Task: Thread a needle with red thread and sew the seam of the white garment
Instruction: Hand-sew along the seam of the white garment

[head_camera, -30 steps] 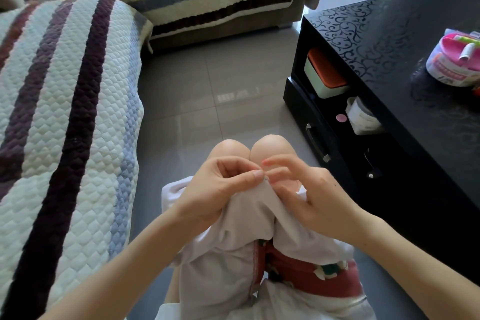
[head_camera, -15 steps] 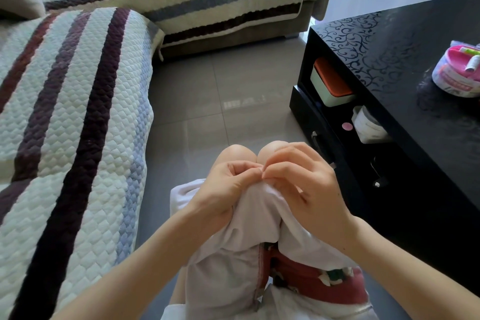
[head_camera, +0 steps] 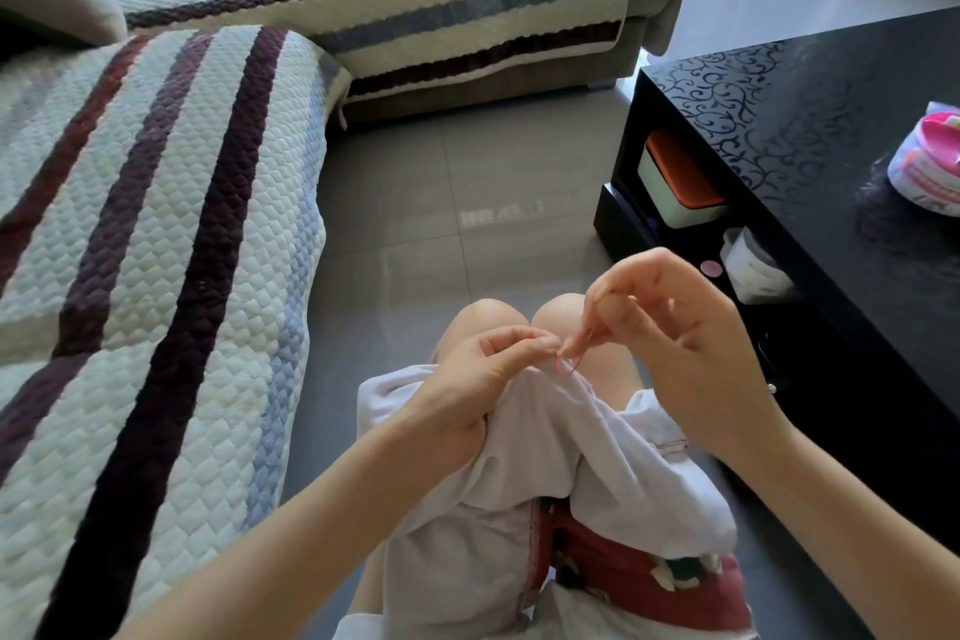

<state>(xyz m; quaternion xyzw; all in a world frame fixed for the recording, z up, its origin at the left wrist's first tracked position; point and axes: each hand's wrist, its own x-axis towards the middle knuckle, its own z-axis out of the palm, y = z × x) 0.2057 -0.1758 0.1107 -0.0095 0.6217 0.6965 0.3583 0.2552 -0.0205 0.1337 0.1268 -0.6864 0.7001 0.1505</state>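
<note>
The white garment (head_camera: 550, 452) lies draped over the person's knees. The left hand (head_camera: 483, 379) pinches its top fold between thumb and forefinger. Just beside it, the right hand (head_camera: 685, 343) is raised slightly, thumb and forefinger closed on the red thread (head_camera: 565, 369), which loops down to the fold. The needle is too thin to make out. A pink tub (head_camera: 930, 172) stands at the black table's (head_camera: 779, 120) right edge.

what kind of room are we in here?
Most likely a home living room: a sofa with a striped quilted cover, a glossy black coffee table and a grey tiled floor.
</note>
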